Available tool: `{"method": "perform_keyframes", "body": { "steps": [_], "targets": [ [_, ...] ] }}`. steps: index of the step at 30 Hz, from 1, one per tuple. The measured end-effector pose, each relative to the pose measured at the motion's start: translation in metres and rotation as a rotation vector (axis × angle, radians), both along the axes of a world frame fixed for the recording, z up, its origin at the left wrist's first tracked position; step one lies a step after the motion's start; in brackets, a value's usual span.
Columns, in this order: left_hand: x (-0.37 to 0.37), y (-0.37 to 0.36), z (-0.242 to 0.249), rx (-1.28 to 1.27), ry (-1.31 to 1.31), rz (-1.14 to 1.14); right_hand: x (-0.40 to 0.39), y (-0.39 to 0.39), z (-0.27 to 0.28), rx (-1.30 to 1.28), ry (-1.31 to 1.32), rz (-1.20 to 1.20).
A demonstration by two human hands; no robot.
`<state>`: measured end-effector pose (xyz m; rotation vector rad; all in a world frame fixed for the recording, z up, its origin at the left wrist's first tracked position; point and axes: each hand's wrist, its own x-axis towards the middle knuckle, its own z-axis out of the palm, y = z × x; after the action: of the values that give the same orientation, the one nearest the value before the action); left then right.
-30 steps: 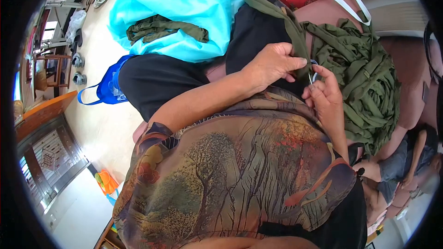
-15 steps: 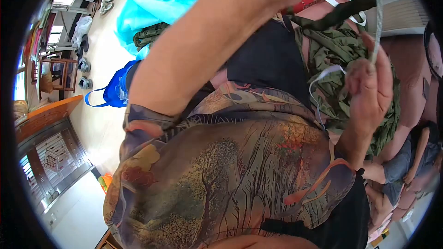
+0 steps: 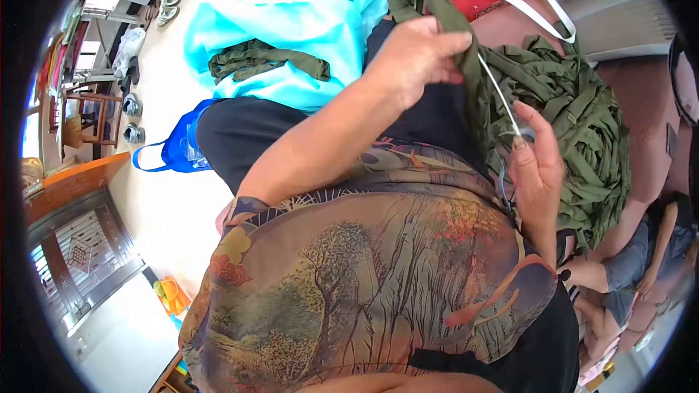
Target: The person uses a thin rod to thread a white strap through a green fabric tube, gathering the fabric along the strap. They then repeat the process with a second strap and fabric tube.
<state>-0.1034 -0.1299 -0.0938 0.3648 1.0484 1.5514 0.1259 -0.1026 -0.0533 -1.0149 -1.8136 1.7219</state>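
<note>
Green cloth, a long soft strip (image 3: 475, 98), is what the left hand (image 3: 419, 58) has got. Its thumb and fingers pinch the strip near the top, and the rest hangs down past the fingertips. A thin white cord (image 3: 499, 93) runs out from beside that thumb to the right hand (image 3: 537, 171). The right thumb nips the cord's low end, and one finger sticks up apart from the thumb.

A second ago the hands were close, with just a tiny bit of white in the gap. Then the left arm swung up high. Now it has come back down, but the hands are wider apart. So much more cord shows, and it looks pulled straight between the fingers.

Just past the right fingers sits a big messy green pile (image 3: 582, 131). Beyond the left fingers there is a shiny blue cloth (image 3: 291, 0) with a small green bundle (image 3: 251, 62) on it.

Some bits are hard to see. The left fingertips are tucked behind the strip. I can't tell which finger pushes against the right thumb, or where the cord's top end stops. A pale loop (image 3: 502, 172) by the right wrist is blurry too.
</note>
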Motion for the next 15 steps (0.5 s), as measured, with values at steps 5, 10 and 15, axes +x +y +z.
{"method": "perform_keyframes", "body": {
  "steps": [5, 10, 15],
  "targets": [
    [0.028, -0.011, -0.023, -0.074, 0.011, -0.153, -0.002, 0.002, -0.006, 0.031, -0.14, 0.022],
    [0.05, -0.025, -0.026, -0.161, 0.094, -0.412, -0.017, 0.014, -0.029, 0.319, -0.19, 0.127],
    [0.013, -0.028, -0.032, -0.143, -0.007, -0.245, -0.003, 0.015, -0.031, 0.387, -0.129, 0.162]
  ]
}}
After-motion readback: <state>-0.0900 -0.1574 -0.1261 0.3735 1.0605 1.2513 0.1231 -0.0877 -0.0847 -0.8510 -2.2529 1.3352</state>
